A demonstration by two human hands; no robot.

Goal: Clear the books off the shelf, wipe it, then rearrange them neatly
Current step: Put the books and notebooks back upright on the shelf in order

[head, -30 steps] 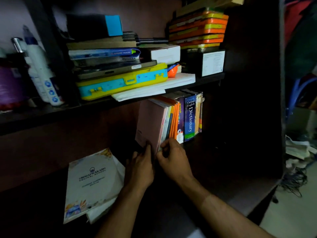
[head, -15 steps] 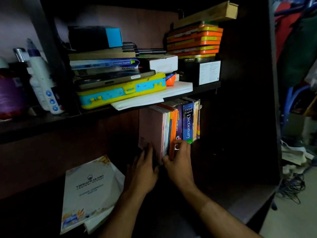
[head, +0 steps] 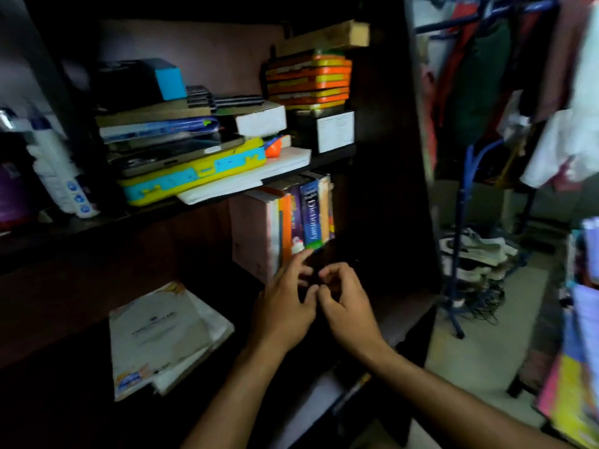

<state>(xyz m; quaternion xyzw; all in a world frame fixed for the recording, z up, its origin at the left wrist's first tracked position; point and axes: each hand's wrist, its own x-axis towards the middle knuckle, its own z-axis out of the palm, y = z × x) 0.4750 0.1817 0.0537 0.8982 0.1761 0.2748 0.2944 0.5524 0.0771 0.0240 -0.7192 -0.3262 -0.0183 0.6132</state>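
I have both hands in front of the lower shelf (head: 398, 314), close together and nearly touching at the fingertips. My left hand (head: 283, 307) has its fingers spread loosely, the index finger reaching up toward 12 o'clock so its tip lies at the bottom edge of the upright books (head: 291, 218); I cannot tell whether it touches them. My right hand (head: 345, 303) sits just beside it at 3 o'clock, fingers curled inward with nothing visible between them, though the picture is dark and blurred there.

The upright books stand in a tight row under the upper shelf (head: 330, 158), toward the right side of the lower compartment. A pale pink cover faces me at the left end, then orange spines, then a blue dictionary (head: 309, 215) near the right end.

From my hands, at 9 o'clock, a white booklet (head: 155, 332) lies flat on the lower shelf on top of other papers.

On the upper shelf, at 11 o'clock, a yellow and blue case (head: 194, 173) carries a stack of flat books and boxes. At 12 o'clock is an orange and yellow stack (head: 309, 81). A white bottle (head: 60, 179) stands far left
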